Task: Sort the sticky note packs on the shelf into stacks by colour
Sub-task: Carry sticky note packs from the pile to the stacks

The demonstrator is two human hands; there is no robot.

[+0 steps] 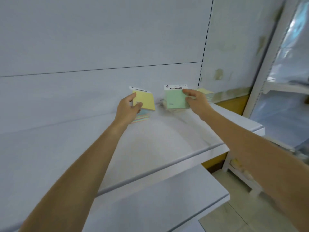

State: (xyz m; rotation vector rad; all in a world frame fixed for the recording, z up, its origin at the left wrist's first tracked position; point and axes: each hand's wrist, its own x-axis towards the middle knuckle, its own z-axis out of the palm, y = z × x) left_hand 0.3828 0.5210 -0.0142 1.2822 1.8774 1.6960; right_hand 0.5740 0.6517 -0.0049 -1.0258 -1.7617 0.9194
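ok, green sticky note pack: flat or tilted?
Tilted up: the green sticky note pack faces the camera, right hand pinching its right edge. Whether it touches the blurred stack beneath, cannot tell.

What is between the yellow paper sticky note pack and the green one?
In the head view, only bare white shelf shows, plus a tiny blurry grey bit.

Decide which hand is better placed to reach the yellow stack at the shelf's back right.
Likely the right hand, just in front of the yellow stack; the left hand sits farther left.

One yellow pack (145,100); one green pack (175,99); perhaps three stacks (205,93).
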